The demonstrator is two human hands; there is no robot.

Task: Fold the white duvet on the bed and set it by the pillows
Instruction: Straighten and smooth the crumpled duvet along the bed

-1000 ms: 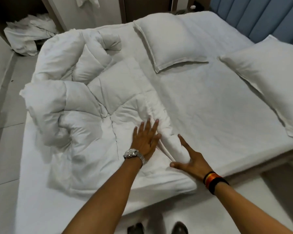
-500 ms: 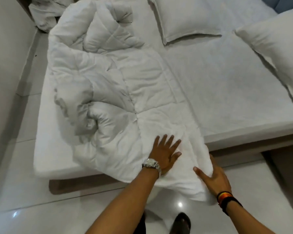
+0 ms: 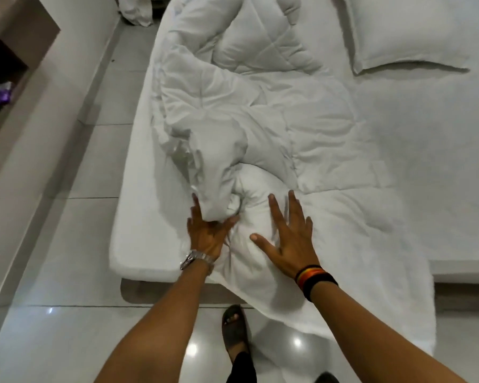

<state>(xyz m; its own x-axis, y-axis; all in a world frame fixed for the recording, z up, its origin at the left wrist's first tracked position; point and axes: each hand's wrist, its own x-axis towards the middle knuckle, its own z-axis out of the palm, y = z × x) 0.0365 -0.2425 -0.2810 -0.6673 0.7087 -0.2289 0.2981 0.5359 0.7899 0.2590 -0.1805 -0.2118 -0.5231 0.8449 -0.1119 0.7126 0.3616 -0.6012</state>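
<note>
The white duvet (image 3: 260, 128) lies crumpled along the left half of the bed (image 3: 426, 161), and its near corner hangs over the foot edge down to the floor. My left hand (image 3: 206, 233) rests at the duvet's near left edge with fingers apart; a bunched fold covers its middle fingers. My right hand (image 3: 288, 236) lies flat on the duvet just to the right, fingers spread, holding nothing. One pillow (image 3: 415, 31) lies at the far right, by the head of the bed.
Glossy tiled floor (image 3: 75, 244) runs along the bed's left side and foot. A wall niche (image 3: 3, 87) with a purple object is at the far left. A heap of white linen (image 3: 134, 9) lies on the floor beyond. My sandalled foot (image 3: 234, 327) stands below the duvet corner.
The view has shifted left along the foot of the bed. Both hands have moved left over the duvet; the left one has slid under a bunched fold, the right one now lies flat on top.
</note>
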